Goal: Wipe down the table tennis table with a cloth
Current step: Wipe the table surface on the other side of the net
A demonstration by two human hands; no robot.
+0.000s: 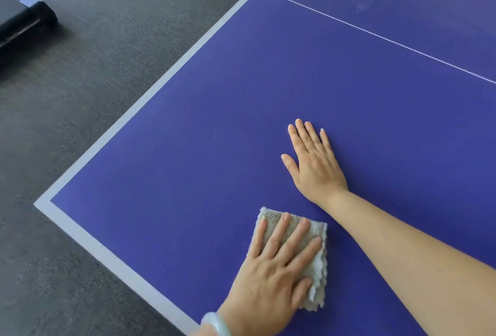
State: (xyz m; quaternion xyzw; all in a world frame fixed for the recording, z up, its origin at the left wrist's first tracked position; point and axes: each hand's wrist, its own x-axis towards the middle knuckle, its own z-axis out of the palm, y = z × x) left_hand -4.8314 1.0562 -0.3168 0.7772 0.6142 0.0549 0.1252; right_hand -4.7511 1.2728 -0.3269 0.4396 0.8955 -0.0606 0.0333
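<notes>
Cloth (318, 263) lies folded on the near part of the table tennis table (214, 121). The left hand (271, 276) presses it flat with straight, spread fingers, probably for wiping. Just beyond, the right hand (314, 164) rests flat with fingers almost together, likely as support. Its forearm may hinder strokes rightward. A dark object (24, 19) stands far left on the floor (80, 94).

My left hand (276, 263) lies palm down at the bottom centre of the frame, fingers straight and spread, pressing flat on the cloth (319, 268). My right hand (314, 164), just above it, rests flat with fingers straight, its bare forearm reaching in from the lower right.
</notes>
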